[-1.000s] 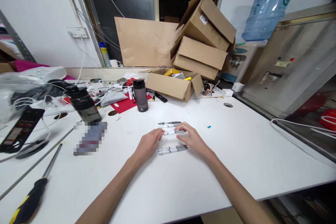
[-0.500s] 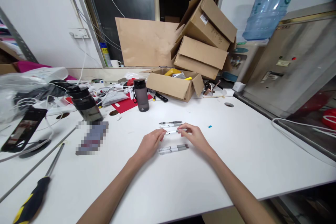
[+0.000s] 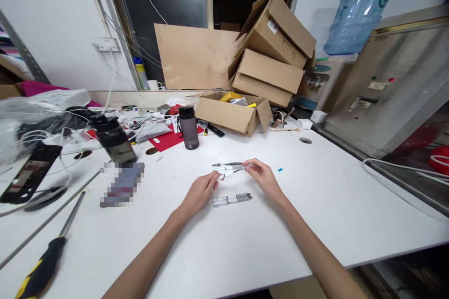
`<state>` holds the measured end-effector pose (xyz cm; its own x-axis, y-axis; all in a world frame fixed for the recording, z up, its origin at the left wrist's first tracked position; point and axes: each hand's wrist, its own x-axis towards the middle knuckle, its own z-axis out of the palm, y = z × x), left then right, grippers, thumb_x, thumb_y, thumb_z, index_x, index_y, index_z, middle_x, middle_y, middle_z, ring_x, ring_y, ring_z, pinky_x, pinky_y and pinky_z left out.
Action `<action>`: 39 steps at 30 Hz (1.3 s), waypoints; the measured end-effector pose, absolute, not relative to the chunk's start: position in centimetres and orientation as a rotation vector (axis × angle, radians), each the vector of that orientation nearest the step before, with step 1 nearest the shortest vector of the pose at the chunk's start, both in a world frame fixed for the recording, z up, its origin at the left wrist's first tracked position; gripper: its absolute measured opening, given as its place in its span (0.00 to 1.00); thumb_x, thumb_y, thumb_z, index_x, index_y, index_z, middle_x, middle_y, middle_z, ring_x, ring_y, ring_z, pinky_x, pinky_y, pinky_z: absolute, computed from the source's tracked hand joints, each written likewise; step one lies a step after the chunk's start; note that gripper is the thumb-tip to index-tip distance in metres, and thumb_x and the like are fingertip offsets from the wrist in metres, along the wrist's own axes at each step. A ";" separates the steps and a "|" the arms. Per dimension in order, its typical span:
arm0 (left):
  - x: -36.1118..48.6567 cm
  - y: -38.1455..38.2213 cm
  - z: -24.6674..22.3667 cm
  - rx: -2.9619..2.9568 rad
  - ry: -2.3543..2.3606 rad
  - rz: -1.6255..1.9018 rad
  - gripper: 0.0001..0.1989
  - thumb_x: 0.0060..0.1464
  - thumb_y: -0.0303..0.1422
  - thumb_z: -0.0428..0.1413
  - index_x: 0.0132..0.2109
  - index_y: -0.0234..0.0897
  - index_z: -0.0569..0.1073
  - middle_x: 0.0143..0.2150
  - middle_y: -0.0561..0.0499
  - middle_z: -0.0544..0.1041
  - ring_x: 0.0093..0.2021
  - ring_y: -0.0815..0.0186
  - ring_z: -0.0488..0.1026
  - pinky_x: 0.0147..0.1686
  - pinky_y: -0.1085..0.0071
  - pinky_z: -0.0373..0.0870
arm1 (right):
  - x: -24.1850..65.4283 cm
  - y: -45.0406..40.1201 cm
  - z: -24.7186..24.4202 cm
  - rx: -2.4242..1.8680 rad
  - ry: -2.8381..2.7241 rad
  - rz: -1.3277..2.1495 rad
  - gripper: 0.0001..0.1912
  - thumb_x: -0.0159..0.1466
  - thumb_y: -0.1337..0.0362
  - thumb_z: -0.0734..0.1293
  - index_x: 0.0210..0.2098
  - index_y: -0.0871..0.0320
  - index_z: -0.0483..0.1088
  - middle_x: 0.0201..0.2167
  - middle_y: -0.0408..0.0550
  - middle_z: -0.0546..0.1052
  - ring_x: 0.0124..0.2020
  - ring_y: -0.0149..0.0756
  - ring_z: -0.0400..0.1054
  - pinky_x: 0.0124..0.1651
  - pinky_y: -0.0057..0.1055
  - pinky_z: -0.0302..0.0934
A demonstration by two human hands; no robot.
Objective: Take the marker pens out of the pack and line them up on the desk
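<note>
My left hand (image 3: 203, 191) pinches the near end of a white pen (image 3: 228, 174) just above the white table. The fingers of my right hand (image 3: 261, 175) are closed at its other end, and a thin dark stretch shows between the hands. I cannot tell whether the right-hand end is a separate piece. Behind it lie a dark clear pen (image 3: 224, 164) and a white pen (image 3: 220, 168), partly hidden. Closer to me, white-and-grey pens (image 3: 231, 200) lie side by side.
A small blue scrap (image 3: 280, 169) is right of my right hand. Farther back stand a dark bottle (image 3: 189, 131) and an open cardboard box (image 3: 228, 114). On the left are another bottle (image 3: 114, 140), a phone (image 3: 31, 173), a screwdriver (image 3: 52, 252) and tangled cables.
My right hand has moved a little right and away from me, drawing its end of the pen outward. A thin dark part now shows between the hands. My left hand has barely moved.
</note>
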<state>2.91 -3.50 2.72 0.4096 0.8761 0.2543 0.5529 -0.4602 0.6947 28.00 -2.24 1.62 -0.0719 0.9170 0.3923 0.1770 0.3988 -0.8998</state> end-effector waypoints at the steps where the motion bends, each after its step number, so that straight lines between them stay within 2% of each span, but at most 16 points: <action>1: 2.8 -3.4 2.8 2.162 1.228 0.831 0.23 0.71 0.45 0.35 0.32 0.41 0.64 0.30 0.53 0.70 0.31 0.63 0.67 0.36 0.69 0.63 | 28.1 -2.1 1.5 -1.020 -1.518 0.825 0.13 0.65 0.53 0.68 0.41 0.55 0.75 0.43 0.49 0.78 0.43 0.41 0.72 0.52 0.39 0.65; 9: 2.0 -2.7 2.4 2.208 1.270 0.882 0.23 0.71 0.42 0.36 0.31 0.41 0.65 0.35 0.50 0.74 0.37 0.61 0.71 0.44 0.66 0.66 | 28.8 -1.5 1.2 -1.033 -1.369 0.825 0.12 0.63 0.54 0.67 0.40 0.55 0.74 0.43 0.50 0.78 0.40 0.40 0.73 0.50 0.38 0.66; 17: 2.1 -2.8 2.4 2.226 1.249 0.862 0.23 0.71 0.43 0.36 0.32 0.40 0.66 0.35 0.51 0.71 0.36 0.61 0.70 0.43 0.66 0.65 | 28.3 -2.1 1.5 -1.079 -1.409 0.757 0.12 0.66 0.54 0.64 0.36 0.56 0.73 0.40 0.50 0.77 0.42 0.43 0.73 0.51 0.39 0.64; 22: 2.4 -3.1 2.7 2.215 1.218 0.859 0.22 0.71 0.43 0.37 0.32 0.40 0.65 0.33 0.52 0.70 0.35 0.62 0.69 0.41 0.67 0.64 | 27.2 -2.9 1.3 -1.054 -1.586 0.779 0.14 0.68 0.54 0.64 0.33 0.56 0.73 0.33 0.46 0.76 0.39 0.40 0.71 0.46 0.34 0.63; 26: 2.2 -3.1 3.0 2.183 1.220 0.880 0.22 0.71 0.43 0.37 0.32 0.40 0.65 0.35 0.53 0.72 0.35 0.63 0.69 0.41 0.69 0.63 | 27.7 -2.6 1.5 -1.075 -1.499 0.793 0.17 0.67 0.50 0.65 0.31 0.56 0.71 0.32 0.47 0.76 0.36 0.39 0.71 0.45 0.34 0.63; 30: 1.9 -2.9 3.1 2.130 1.245 0.920 0.22 0.71 0.44 0.38 0.32 0.40 0.64 0.35 0.53 0.73 0.36 0.63 0.69 0.42 0.69 0.62 | 28.9 -1.8 1.6 -1.145 -1.333 0.694 0.21 0.66 0.45 0.64 0.27 0.56 0.69 0.29 0.46 0.74 0.33 0.39 0.67 0.41 0.33 0.62; 34: 1.9 -2.8 2.8 2.136 1.251 0.901 0.22 0.71 0.44 0.38 0.31 0.40 0.65 0.34 0.52 0.73 0.35 0.62 0.68 0.41 0.69 0.62 | 29.5 -1.4 1.3 -1.152 -1.272 0.633 0.24 0.67 0.45 0.63 0.22 0.55 0.63 0.23 0.43 0.68 0.27 0.35 0.60 0.35 0.32 0.56; 39: 2.1 -2.8 2.5 2.178 1.235 0.851 0.23 0.71 0.42 0.37 0.31 0.40 0.66 0.36 0.52 0.74 0.36 0.62 0.69 0.42 0.68 0.62 | 29.4 -1.3 1.4 -1.115 -1.227 0.657 0.25 0.67 0.45 0.62 0.21 0.55 0.61 0.22 0.43 0.64 0.27 0.35 0.57 0.33 0.32 0.53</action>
